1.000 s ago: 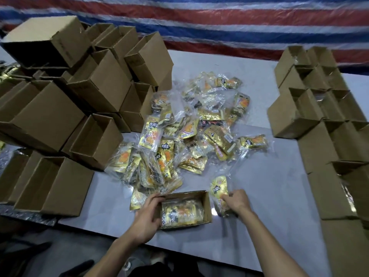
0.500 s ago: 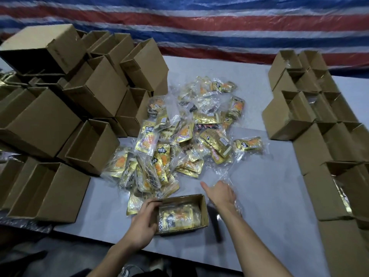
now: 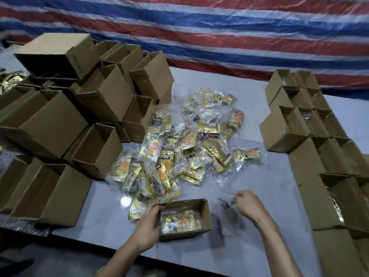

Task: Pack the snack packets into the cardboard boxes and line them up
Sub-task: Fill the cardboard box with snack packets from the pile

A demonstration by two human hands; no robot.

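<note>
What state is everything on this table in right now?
Front box: open, packets inside.
Left hand: grips its left wall.
Right hand: fingers curled; hold unclear.
Snack packets: loose heap.
Left boxes: open, jumbled.
Right boxes: open, in rows.

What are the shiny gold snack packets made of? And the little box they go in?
The snack packets look like glossy gold foil inside clear plastic wrap: they glint and crinkle. The little box looks like plain brown cardboard, matte, with a raw cut rim.
</note>
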